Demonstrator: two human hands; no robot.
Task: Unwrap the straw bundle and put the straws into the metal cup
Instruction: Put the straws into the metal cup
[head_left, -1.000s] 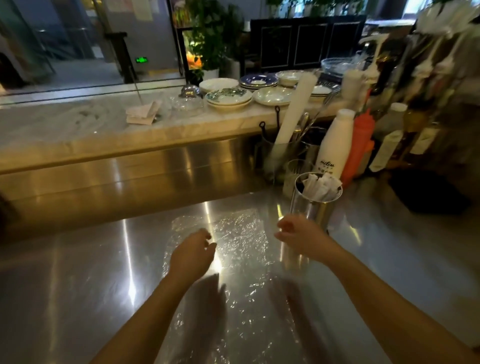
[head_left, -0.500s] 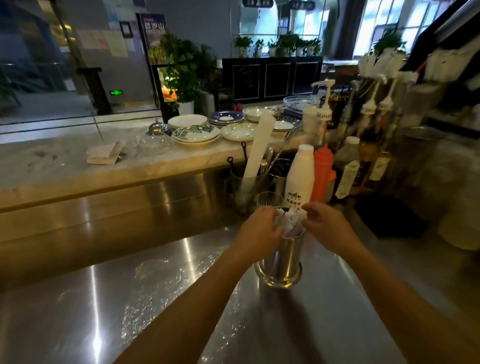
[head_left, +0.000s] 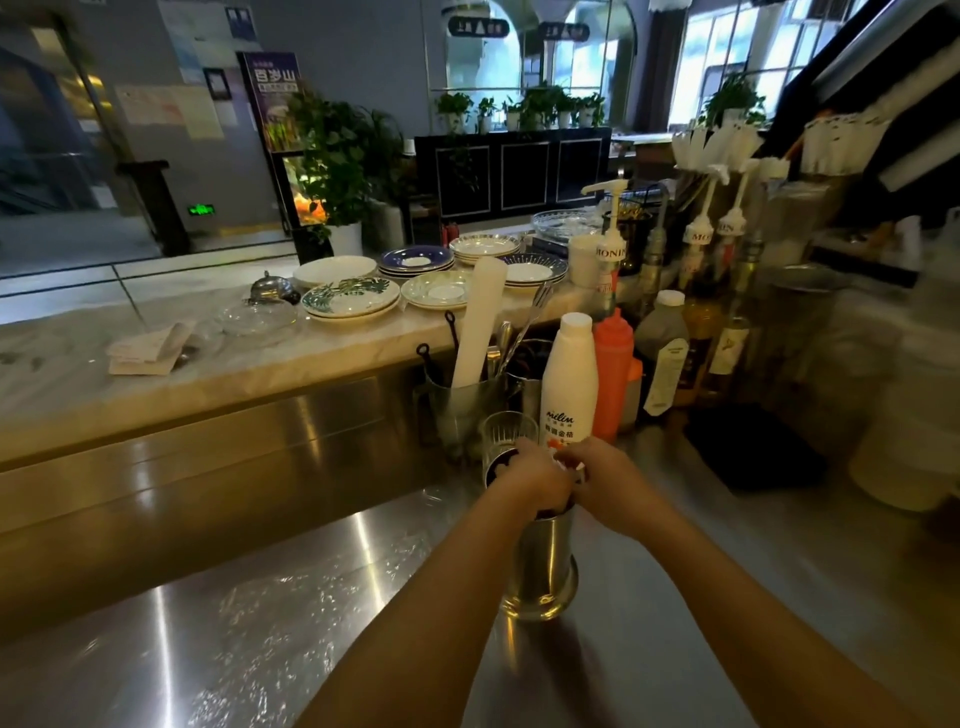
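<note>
The metal cup (head_left: 540, 566) stands upright on the steel counter (head_left: 675, 597), just right of centre. My left hand (head_left: 535, 480) and my right hand (head_left: 602, 475) both sit on top of its mouth, fingers curled around the paper-wrapped straws inside. Only a sliver of white straws (head_left: 563, 464) shows between my hands; the rest is hidden. A sheet of clear plastic wrap (head_left: 291, 613) lies flat on the counter to the left of the cup.
Directly behind the cup stand a ribbed glass (head_left: 506, 434), a white bottle (head_left: 571, 384), an orange squeeze bottle (head_left: 613, 371) and a utensil jar with a white roll (head_left: 478, 327). Syrup bottles (head_left: 696, 312) crowd the right. Plates (head_left: 353, 299) sit on the marble ledge.
Both hands went from the plastic wrap to the cup's mouth and now press down over the straws. The straws stick out less. The view has tilted up.
</note>
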